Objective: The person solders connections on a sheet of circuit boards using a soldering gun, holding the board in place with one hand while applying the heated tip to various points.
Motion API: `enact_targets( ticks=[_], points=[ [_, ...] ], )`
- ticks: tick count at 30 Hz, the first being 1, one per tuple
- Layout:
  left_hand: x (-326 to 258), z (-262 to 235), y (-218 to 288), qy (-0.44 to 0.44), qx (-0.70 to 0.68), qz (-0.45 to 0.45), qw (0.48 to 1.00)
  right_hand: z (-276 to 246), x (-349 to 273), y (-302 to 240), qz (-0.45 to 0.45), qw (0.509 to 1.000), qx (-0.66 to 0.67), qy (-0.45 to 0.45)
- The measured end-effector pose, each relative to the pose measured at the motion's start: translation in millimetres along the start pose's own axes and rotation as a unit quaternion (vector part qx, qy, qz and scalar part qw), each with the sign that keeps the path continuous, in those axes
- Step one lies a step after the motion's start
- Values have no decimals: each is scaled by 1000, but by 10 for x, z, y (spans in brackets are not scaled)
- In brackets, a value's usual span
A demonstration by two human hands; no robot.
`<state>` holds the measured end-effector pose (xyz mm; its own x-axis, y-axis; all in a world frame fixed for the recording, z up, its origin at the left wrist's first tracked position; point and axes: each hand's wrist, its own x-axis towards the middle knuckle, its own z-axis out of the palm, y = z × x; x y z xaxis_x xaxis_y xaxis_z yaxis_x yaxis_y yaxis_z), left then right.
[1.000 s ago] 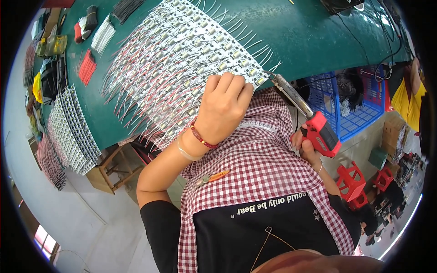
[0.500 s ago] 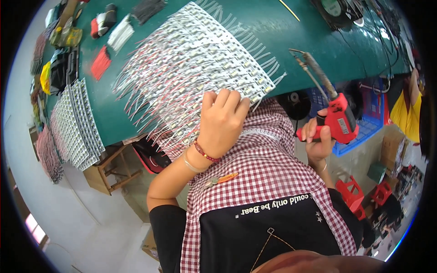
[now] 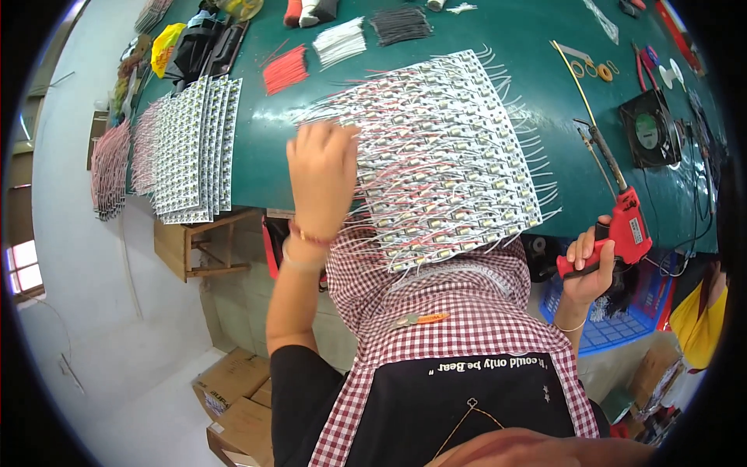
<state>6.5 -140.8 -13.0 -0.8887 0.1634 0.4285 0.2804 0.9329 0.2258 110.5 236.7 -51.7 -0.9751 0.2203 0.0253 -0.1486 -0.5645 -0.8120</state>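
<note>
My left hand rests palm down on the left edge of a big sheet of white LED strip boards with thin wire leads, which lies on the green table and hangs over its near edge. The fingers are spread and pressing on the sheet. My right hand grips the red handle of a soldering gun at the right, off the sheet; the metal tip points up and away over the table.
More LED strip sheets lie at the left. Bundles of red, white and black wires sit at the back. A black fan stands right. A blue basket and cardboard boxes are below.
My left hand has slid left along the sheet to its left edge. The right hand with the soldering gun has stayed at the right, near the table's edge.
</note>
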Motion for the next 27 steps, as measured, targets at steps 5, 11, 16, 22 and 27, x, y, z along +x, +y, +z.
enact_targets(
  ticks=[5, 11, 16, 22, 27],
  points=[
    [904, 642, -793, 24, 18, 66, 997, 93, 166, -71, -3, 999, 24, -31],
    [1345, 1068, -1069, -28, 61, 63, 996, 232, 209, -209, -18, 1000, 22, 1],
    [1273, 1166, -1053, -20, 41, 48, 998, 263, 245, -349, -38, 999, -8, 27],
    [1248, 1140, -1108, -44, 28, 36, 998, 316, 420, -422, -32, 999, 4, 24],
    [1219, 1133, -1031, -38, 44, 40, 998, 445, 612, -479, -21, 999, 24, 13]
  ],
)
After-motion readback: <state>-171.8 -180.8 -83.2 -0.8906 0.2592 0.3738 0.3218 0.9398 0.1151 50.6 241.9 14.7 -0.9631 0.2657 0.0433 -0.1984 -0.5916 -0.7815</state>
